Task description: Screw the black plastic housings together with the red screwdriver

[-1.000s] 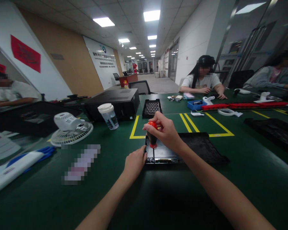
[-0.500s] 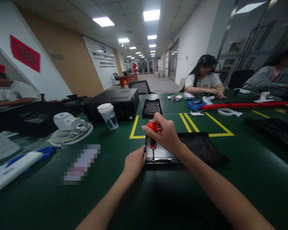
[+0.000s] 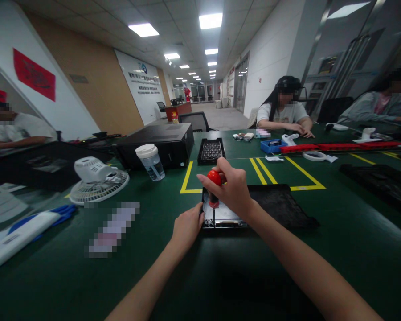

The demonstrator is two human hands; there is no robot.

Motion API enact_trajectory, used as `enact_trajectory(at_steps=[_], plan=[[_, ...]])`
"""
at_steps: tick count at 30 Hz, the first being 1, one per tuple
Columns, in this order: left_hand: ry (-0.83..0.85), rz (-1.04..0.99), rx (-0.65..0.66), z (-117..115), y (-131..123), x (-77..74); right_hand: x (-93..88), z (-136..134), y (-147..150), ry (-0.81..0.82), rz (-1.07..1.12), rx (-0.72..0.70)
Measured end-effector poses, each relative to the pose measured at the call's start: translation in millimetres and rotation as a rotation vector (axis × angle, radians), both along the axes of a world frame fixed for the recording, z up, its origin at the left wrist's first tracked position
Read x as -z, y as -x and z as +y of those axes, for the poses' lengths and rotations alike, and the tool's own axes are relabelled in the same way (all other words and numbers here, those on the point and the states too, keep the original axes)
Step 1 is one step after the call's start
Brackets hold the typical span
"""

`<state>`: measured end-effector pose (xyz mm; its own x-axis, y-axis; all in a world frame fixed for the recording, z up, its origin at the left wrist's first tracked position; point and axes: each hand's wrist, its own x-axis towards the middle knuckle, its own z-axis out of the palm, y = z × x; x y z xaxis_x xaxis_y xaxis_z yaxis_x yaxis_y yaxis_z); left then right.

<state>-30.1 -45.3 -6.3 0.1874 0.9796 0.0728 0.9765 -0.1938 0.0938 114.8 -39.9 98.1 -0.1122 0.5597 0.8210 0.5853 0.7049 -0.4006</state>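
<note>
In the head view, the right hand (image 3: 232, 189) had its grip closed round the red-topped handle of a screwdriver (image 3: 214, 191). The tool stood upright, with its tip down on a flat metal unit (image 3: 224, 218). That unit lay on a black mat (image 3: 282, 206) on the green surface (image 3: 220, 276), just before the person. The left hand (image 3: 187, 225) lay curled against the unit's left edge. Its fingertips were hidden behind the knuckles, so I could not tell whether its grip was clamped on the edge or only pressed to it.

Yellow tape lines (image 3: 186, 179) ran just beyond the mat, and past them sat a black parts tray (image 3: 211, 150). To the left stood a lidded clear cup (image 3: 150, 162), a small white fan (image 3: 96, 178) and a black computer case (image 3: 160, 141). A white and blue object (image 3: 23, 232) lay near the left edge, partly cut off. Farther across were a blue box (image 3: 273, 146) and a long red strip (image 3: 341, 146), with another person (image 3: 282, 115) seated behind them.

The right hand covered most of the unit's top and the screwdriver's shaft. A patch (image 3: 113, 229) on the surface was pixelated beyond reading.
</note>
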Motion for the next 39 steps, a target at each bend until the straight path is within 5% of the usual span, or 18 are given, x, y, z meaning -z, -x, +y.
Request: enact_trajectory(at_steps=[24,39], plan=[[-0.03,0.009,0.011,1,0,3.2,9.7,1,8,-0.298,-0.005,0.193],[-0.022,0.003,0.006,1,1,3.6,13.1,1,7,-0.196,0.07,0.081]])
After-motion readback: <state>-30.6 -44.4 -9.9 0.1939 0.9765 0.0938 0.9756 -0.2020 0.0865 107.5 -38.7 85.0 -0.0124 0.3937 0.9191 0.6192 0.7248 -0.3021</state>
